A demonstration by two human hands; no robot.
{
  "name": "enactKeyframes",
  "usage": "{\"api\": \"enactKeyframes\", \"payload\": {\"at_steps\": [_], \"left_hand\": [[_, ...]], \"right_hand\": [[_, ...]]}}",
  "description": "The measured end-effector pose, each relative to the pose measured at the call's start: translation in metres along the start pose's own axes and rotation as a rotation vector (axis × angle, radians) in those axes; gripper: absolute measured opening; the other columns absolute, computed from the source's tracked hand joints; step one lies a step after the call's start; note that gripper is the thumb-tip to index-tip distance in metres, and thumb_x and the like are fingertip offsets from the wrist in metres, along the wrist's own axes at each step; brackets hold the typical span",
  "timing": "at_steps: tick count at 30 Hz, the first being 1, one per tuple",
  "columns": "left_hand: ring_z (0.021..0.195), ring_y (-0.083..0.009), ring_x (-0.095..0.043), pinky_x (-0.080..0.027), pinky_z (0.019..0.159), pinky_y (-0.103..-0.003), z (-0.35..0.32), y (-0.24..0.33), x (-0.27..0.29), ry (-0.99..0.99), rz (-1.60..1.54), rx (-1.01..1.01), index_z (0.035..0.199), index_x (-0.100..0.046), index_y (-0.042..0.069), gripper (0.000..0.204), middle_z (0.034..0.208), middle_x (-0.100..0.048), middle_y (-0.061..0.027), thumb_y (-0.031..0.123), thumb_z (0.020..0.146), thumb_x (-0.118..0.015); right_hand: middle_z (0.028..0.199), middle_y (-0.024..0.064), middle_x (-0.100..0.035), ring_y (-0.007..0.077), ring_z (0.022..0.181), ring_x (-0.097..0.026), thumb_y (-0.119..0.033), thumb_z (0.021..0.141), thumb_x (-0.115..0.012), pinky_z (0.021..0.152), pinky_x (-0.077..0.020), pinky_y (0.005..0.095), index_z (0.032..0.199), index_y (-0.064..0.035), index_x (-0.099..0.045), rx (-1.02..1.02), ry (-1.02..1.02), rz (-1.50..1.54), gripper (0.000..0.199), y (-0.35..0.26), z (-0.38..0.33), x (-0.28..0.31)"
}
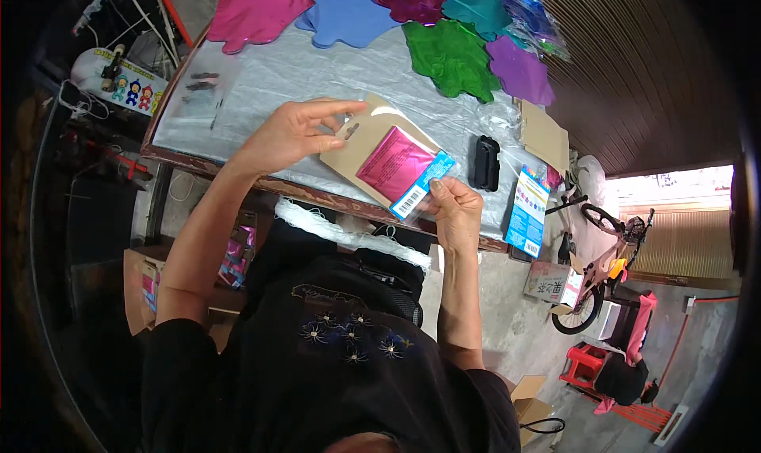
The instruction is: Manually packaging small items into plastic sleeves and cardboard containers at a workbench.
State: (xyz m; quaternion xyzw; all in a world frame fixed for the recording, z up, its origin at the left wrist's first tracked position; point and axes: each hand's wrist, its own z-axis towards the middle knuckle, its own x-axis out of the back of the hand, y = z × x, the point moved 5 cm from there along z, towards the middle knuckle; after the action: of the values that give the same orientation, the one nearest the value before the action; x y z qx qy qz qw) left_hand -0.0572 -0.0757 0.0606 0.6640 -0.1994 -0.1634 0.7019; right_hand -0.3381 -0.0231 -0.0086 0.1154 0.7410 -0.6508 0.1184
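A flat clear package is held tilted over the table's near edge. Inside it are a tan backing card with a hang slot, a folded shiny pink foil sheet and a blue label strip with a barcode. My right hand pinches the label end at the package's lower right corner. At the slotted end, my left hand spans the edge, thumb on the near side and index finger along the far side. Just right of the package lies a black oblong case. A blue printed card pack rests at the table's right edge.
Across the table's far side lie flat foil shapes: pink, light blue, green, purple and others. Tan cardboard is at the right. Below left is an open carton with packages. A bicycle stands right.
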Motion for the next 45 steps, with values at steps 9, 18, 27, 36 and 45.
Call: {"api": "enactKeyframes", "payload": {"at_steps": [9, 18, 27, 36, 45], "left_hand": [[0.094, -0.006, -0.053, -0.049, 0.082, -0.023, -0.004, -0.016, 0.0, -0.002, -0.02, 0.184, 0.148, -0.044, 0.013, 0.067, 0.114, -0.058, -0.0001, -0.002, 0.086, -0.066], [0.092, -0.006, -0.054, -0.046, 0.085, -0.021, -0.001, -0.02, 0.003, 0.087, -0.193, 0.039, 0.147, -0.043, 0.007, 0.067, 0.115, -0.055, -0.0002, -0.002, 0.085, -0.068], [0.091, -0.0072, -0.055, -0.046, 0.084, -0.023, 0.003, -0.02, -0.001, 0.005, 0.005, -0.033, 0.138, -0.056, 0.009, 0.048, 0.121, -0.055, -0.0006, -0.001, 0.091, -0.061], [0.093, -0.0058, -0.055, -0.045, 0.084, -0.02, -0.004, -0.035, -0.004, 0.014, -0.405, 0.147, 0.142, -0.049, 0.005, 0.047, 0.123, -0.061, -0.0031, 0.008, 0.097, -0.058], [0.075, -0.0049, -0.056, -0.045, 0.069, -0.022, 0.002, -0.038, -0.007, 0.151, -0.183, 0.161, 0.113, -0.068, 0.001, 0.024, 0.088, -0.068, 0.0, 0.017, 0.096, -0.064]], "right_hand": [[0.089, 0.012, -0.072, 0.0175, 0.073, -0.07, -0.006, 0.092, -0.065, 0.065, -0.0616, 0.0328, 0.098, 0.0051, -0.07, -0.015, 0.003, 0.002, 0.013, -0.007, -0.002, -0.005], [0.087, 0.0113, -0.072, 0.0172, 0.071, -0.07, -0.006, 0.091, -0.067, 0.062, -0.0613, 0.0316, 0.097, 0.0046, -0.07, -0.014, 0.038, -0.045, 0.012, -0.011, -0.002, 0.004], [0.086, 0.0104, -0.072, 0.0164, 0.07, -0.069, -0.006, 0.09, -0.068, 0.062, -0.0612, 0.0311, 0.095, 0.0034, -0.07, -0.02, 0.038, -0.034, 0.011, -0.011, 0.0, 0.005], [0.085, 0.0086, -0.071, 0.0148, 0.07, -0.068, -0.007, 0.09, -0.069, 0.061, -0.0602, 0.0293, 0.094, 0.0015, -0.07, -0.028, 0.049, -0.019, 0.01, -0.015, -0.004, 0.004], [0.085, 0.0078, -0.071, 0.0143, 0.071, -0.068, -0.005, 0.089, -0.069, 0.061, -0.06, 0.0289, 0.094, 0.0014, -0.07, -0.028, 0.012, -0.052, 0.008, -0.019, -0.009, 0.008]]}}
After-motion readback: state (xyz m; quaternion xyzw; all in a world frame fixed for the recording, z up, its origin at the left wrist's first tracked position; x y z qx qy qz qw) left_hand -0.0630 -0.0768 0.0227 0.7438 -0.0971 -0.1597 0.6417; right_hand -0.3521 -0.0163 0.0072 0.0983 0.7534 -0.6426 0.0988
